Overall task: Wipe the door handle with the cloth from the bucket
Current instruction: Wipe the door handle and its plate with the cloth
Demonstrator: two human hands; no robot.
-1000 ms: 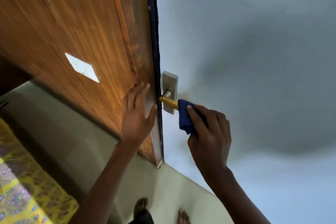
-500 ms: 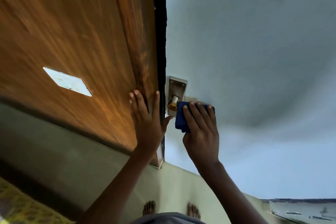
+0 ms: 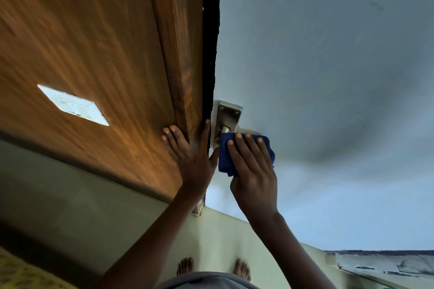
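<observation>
A silver backplate point(image 3: 229, 114) with a brass-coloured door handle point(image 3: 224, 129) is fixed to the pale grey door point(image 3: 317, 65). My right hand point(image 3: 252, 169) presses a dark blue cloth point(image 3: 226, 159) over the handle, so only the handle's stem by the plate shows. My left hand point(image 3: 192, 155) lies flat with spread fingers on the brown wooden panel point(image 3: 105, 54) and its edge, just left of the handle. No bucket is in view.
A white switch plate point(image 3: 72, 104) sits on the wooden panel to the left. My bare feet point(image 3: 242, 268) stand on the pale floor below. A patterned yellow mat point(image 3: 14, 272) lies at the bottom left, and a worn grey edge shows at the bottom right.
My right hand slid the cloth left along the handle until it covers it up to the plate. My left hand stayed on the wood. The view tilted and moved closer.
</observation>
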